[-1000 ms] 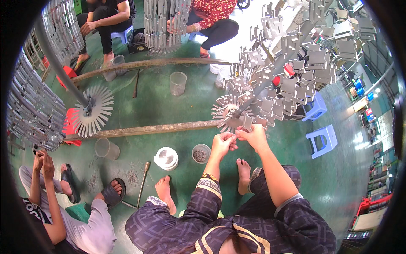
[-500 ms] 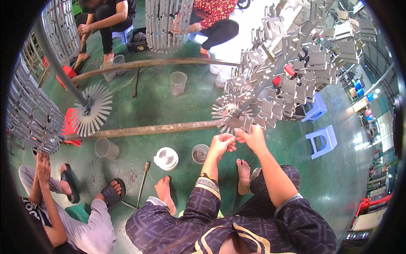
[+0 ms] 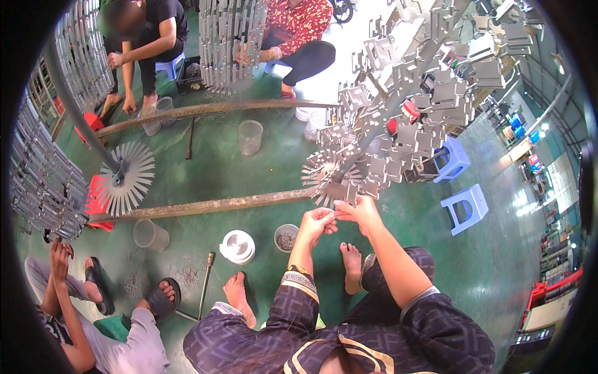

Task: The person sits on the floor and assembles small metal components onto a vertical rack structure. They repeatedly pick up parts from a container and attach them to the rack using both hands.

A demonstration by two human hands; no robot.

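My left hand (image 3: pixel 318 225) is closed in a pinch just below the lowest metal pieces of a rack; anything between its fingertips is too small to make out. Beside it, my right hand (image 3: pixel 361 213) bends its fingers and thumb toward the left fingertips, nearly meeting them. What it grips, if anything, cannot be made out. Right above that hand hang bent grey metal brackets (image 3: pixel 408 136), which cover a slanting pole in dense rows. A fan-shaped ring of thin metal strips (image 3: pixel 327 174) surrounds the pole's lower end.
A small bucket of metal bits (image 3: pixel 286 239) and a white lidded tub (image 3: pixel 238 247) stand before my feet. A long beam (image 3: pixel 205 206) crosses the floor beyond. Blue stools (image 3: pixel 466 209) stand at right. Co-workers sit at left and at the back, by other loaded racks (image 3: pixel 47 168).
The view has shifted slightly, so the floor items and my hands sit lower and the rack further left. My hands stay together under the brackets. A co-worker at the back has lowered one arm.
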